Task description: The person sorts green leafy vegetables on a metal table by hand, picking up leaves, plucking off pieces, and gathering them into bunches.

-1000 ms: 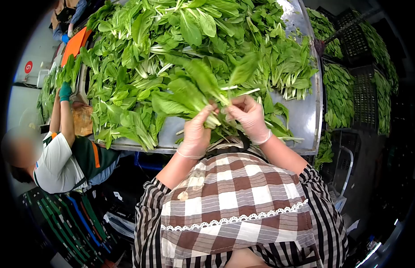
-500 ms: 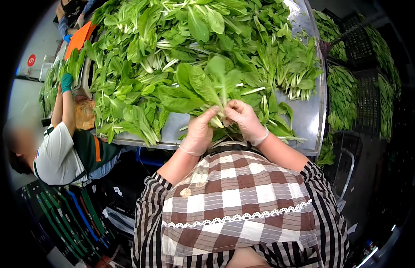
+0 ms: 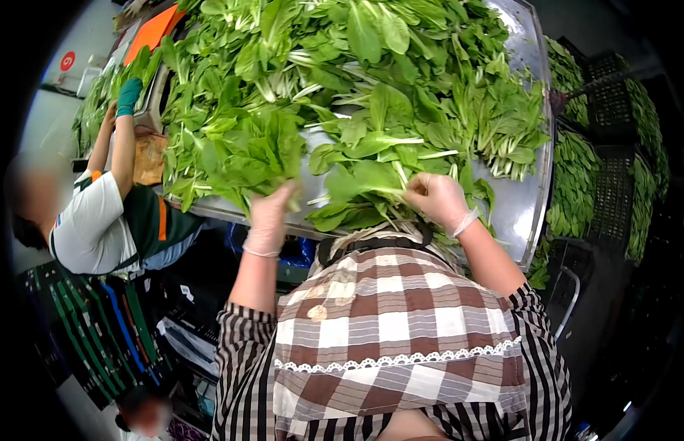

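In a clear glove, my left hand (image 3: 268, 217) is closed at the table's front edge around the stem end of a bunch of leafy greens (image 3: 257, 151), whose leaves point away from me over the pile. My right hand (image 3: 439, 200), gloved the same way, pinches the pale stem of a single green leaf (image 3: 368, 180). That leaf is slightly blurred and extends to the left. More loose greens (image 3: 390, 121) with white stems lie just beyond it. Both hands are low over the metal table (image 3: 526, 147).
A large heap of greens (image 3: 312, 44) covers much of the table. At left, a person (image 3: 99, 228) with a green glove (image 3: 129, 95) handles greens beside an orange panel (image 3: 154, 33). Black crates (image 3: 610, 191) of greens stand on the right.
My hands have moved apart. The left hand has carried the bunch left, while the right has shifted right and keeps a single leaf. The view has shifted slightly.
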### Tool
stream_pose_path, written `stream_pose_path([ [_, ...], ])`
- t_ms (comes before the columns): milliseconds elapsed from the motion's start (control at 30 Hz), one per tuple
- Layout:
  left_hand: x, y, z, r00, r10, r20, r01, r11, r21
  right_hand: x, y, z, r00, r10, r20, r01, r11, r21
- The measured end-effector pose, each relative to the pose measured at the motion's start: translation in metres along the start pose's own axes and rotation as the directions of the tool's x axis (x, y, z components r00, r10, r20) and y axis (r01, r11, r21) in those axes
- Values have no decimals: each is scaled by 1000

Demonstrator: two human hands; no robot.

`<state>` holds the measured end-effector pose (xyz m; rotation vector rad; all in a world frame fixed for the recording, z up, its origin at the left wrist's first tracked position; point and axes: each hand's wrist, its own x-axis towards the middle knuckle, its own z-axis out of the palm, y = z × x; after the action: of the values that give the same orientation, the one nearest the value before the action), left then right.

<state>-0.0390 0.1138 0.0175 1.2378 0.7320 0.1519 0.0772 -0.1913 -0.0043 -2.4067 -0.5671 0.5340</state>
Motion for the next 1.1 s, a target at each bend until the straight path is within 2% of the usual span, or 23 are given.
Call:
stream_pose_path([
  [33, 12, -13, -24, 999, 17, -35, -13, 991, 132, 3, 0, -3, 1000, 9, -21, -9, 1000, -4],
  [67, 25, -30, -53, 998, -19, -54, 31, 972, 234, 9, -2, -3, 967, -153, -202, 145, 988, -51],
  [100, 37, -49, -77, 996, -50, -78, 73, 939, 336, 18, -2, -5, 964, -180, -195, 166, 982, -84],
  [167, 52, -82, -105, 975, 168, -143, -50, 800, 598, 37, -16, -9, 847, -392, -359, 323, 916, -238],
  [200, 54, -85, -109, 948, 281, -148, -95, 696, 712, 47, -12, 1, 877, -370, -307, 292, 917, -273],
  [267, 59, -85, -115, 951, 255, -172, -55, 692, 720, 60, 7, 24, 928, -314, -199, 233, 908, -347],
  [300, 57, -75, -105, 952, 244, -186, -36, 691, 722, 54, 5, 17, 960, -279, 23, 272, 911, -311],
  [333, 52, -65, -96, 949, 284, -141, -121, 736, 666, 46, 11, 20, 952, -304, 46, 304, 909, -284],
  [367, 49, -58, -96, 955, 269, -127, -108, 712, 694, 36, 19, 23, 942, -329, 73, 336, 907, -255],
  [433, 43, -50, -97, 933, 347, -98, -131, 580, 804, 13, 33, 29, 929, -369, -8, 362, 914, -185],
  [467, 45, -53, -106, 942, 326, -84, -157, 646, 747, 0, 41, 30, 942, -334, 24, 333, 926, -178],
  [500, 47, -55, -112, 940, 330, -84, -139, 597, 790, -11, 45, 27, 953, -298, 55, 303, 937, -171],
  [567, 46, -52, -117, 941, 328, -79, -102, 499, 861, -29, 43, 20, 963, -268, 27, 269, 954, -134],
  [667, 40, -43, -114, 951, 264, -160, 51, 375, 926, -30, 30, 3, 969, -236, -71, 234, 972, -30],
  [700, 39, -43, -115, 948, 271, -168, 59, 370, 927, -27, 29, 0, 968, -223, -113, 226, 974, 11],
  [733, 38, -43, -115, 943, 280, -178, 67, 365, 929, -15, 31, 4, 895, -318, -314, 336, 942, 2],
  [767, 37, -42, -115, 938, 291, -188, 75, 360, 930, -5, 30, 3, 914, -261, -312, 274, 962, -2],
  [833, 33, -41, -113, 939, 278, -201, 58, 447, 892, 18, 22, -1, 940, -148, -307, 154, 988, -6],
  [933, 23, -38, -105, 935, 296, -198, 27, 494, 869, 57, 6, -2, 875, -283, -392, 225, 956, -186],
  [1000, 16, -37, -98, 925, 323, -198, 14, 492, 870, 69, 9, 7, 966, -242, -95, 208, 939, -274],
  [1033, 11, -37, -94, 916, 365, -167, -19, 456, 890, 74, 13, 17, 977, -203, 58, 211, 924, -320],
  [1067, 3, -34, -86, 905, 404, -135, -51, 419, 907, 71, 32, 35, 958, -250, 143, 283, 909, -305],
  [1100, -4, -35, -80, 889, 442, -123, -68, 393, 917, 67, 28, 25, 942, -205, 265, 288, 899, -331],
])
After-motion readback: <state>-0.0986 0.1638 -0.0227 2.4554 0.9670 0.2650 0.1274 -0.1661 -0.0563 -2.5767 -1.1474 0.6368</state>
